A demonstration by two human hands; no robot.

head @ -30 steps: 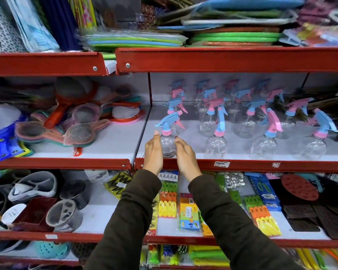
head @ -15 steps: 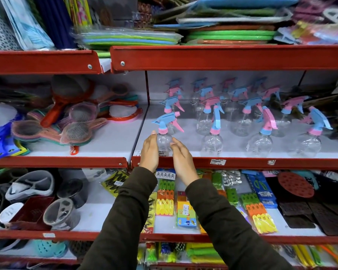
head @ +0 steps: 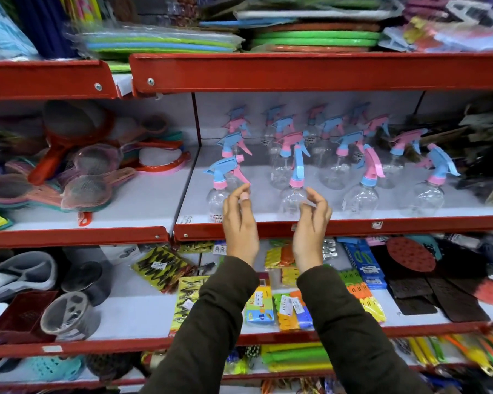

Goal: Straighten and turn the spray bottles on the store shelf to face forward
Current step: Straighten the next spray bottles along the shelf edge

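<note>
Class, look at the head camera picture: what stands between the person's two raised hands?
Between left hand and right hand stands a clear spray bottle with a blue trigger head, in the head view.

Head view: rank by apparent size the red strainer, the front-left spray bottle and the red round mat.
1. Red strainer, clearly largest.
2. Front-left spray bottle and red round mat look alike; the left hand partly covers the bottle, so no ranking.
</note>
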